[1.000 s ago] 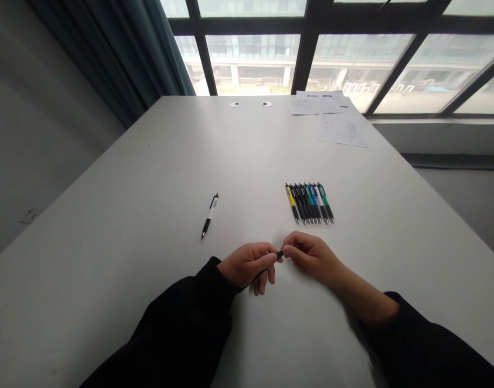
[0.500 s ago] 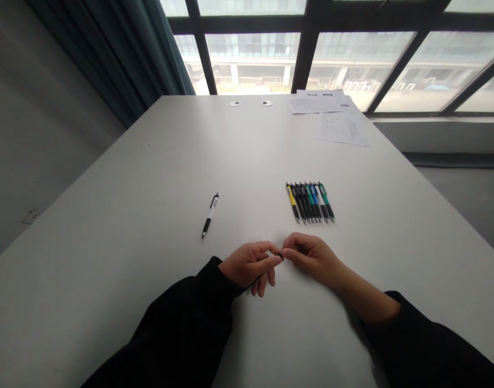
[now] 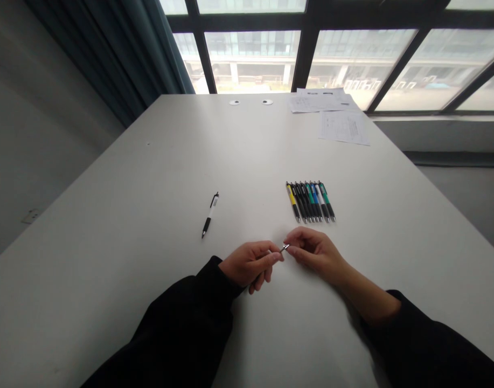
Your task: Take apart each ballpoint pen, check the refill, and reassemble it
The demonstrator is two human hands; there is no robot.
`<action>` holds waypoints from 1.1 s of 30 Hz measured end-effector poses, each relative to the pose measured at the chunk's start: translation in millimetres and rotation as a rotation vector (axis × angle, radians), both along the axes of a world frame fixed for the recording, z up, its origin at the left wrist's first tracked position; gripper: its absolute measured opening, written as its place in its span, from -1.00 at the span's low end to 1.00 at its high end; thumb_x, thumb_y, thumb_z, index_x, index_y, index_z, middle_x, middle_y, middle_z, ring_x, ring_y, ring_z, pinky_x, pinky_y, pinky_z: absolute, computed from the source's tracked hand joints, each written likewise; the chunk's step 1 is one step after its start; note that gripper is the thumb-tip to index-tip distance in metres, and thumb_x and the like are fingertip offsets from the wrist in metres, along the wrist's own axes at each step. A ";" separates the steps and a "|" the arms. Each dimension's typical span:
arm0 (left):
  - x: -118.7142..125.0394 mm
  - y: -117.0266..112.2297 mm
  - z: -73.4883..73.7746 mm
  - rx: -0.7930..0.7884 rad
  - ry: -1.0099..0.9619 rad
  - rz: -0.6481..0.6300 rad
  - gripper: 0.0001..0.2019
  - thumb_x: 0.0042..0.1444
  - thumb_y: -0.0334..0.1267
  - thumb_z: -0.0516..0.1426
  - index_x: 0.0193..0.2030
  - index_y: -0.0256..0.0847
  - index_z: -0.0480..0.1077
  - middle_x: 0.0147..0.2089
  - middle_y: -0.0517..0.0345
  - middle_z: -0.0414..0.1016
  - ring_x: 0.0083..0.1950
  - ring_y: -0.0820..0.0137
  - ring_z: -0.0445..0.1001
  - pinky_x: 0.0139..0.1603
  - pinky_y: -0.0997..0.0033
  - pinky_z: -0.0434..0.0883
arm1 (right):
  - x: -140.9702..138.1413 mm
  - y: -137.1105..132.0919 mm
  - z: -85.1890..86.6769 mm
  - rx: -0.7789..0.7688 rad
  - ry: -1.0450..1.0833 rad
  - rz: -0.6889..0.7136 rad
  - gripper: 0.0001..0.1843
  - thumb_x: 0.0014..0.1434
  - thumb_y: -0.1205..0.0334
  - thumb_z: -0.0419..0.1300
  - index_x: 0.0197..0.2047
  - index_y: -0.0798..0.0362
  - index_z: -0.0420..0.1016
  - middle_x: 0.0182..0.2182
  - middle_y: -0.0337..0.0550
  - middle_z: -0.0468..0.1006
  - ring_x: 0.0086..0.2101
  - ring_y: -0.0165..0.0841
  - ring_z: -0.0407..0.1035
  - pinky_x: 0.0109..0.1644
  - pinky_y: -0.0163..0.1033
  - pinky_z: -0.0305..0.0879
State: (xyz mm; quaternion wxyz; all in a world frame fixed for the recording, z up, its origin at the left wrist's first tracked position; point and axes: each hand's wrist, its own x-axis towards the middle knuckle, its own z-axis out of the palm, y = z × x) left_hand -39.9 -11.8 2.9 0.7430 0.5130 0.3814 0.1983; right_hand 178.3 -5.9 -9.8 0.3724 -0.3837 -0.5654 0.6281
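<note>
In the head view, the left hand [image 3: 252, 264] is pinching a slim pen piece between thumb and forefinger, with the other fingers curling below. The right hand [image 3: 313, 253] is closing thumb and fingertips narrowly around the silver end [image 3: 286, 247] of that piece. It is lying between the two hands, just above the bench [image 3: 247, 345]; the fingers are hiding most of it, so whether it is a bare refill or a whole pen is hard to tell. The step in hand seems to be working at the pen's tip. The next move is probably calling for a steady left pinch and fine right-hand alignment. A white-and-black pen [image 3: 210, 215] is lying alone beyond the left hand; a row of pens [image 3: 310, 202] is resting beyond the right.
</note>
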 end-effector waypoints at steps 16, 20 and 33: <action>-0.3 -0.2 1.2 0.003 0.052 0.028 -0.76 0.22 -0.08 0.09 -0.30 -0.24 0.34 -0.58 0.31 0.36 -0.77 0.59 0.22 -0.85 0.67 0.12 | -3.4 -1.7 1.8 0.054 -0.106 -0.087 -0.77 0.25 0.07 0.29 -0.18 0.07 0.49 -0.55 -0.32 0.39 -0.56 -0.45 0.27 -0.47 -0.32 0.19; 0.6 0.5 3.3 -0.014 0.049 0.048 -0.73 0.18 -0.05 0.12 -0.32 -0.25 0.34 -0.58 0.30 0.36 -0.76 0.58 0.23 -0.85 0.65 0.13 | -4.9 -3.1 -1.5 0.322 -0.365 -0.229 -0.87 0.26 0.17 0.24 -0.23 0.05 0.45 -0.51 -0.27 0.40 -0.50 -0.41 0.29 -0.41 -0.28 0.24; 1.0 2.0 5.1 -0.007 0.078 0.064 -0.70 0.20 -0.03 0.12 -0.40 -0.22 0.30 -0.62 0.32 0.34 -0.78 0.60 0.17 -0.85 0.64 0.07 | -9.6 -8.5 0.6 0.560 -0.720 -0.085 -0.93 0.25 0.35 0.16 -0.19 0.04 0.46 -0.28 -0.16 0.45 -0.46 -0.43 0.35 -0.32 -0.28 0.30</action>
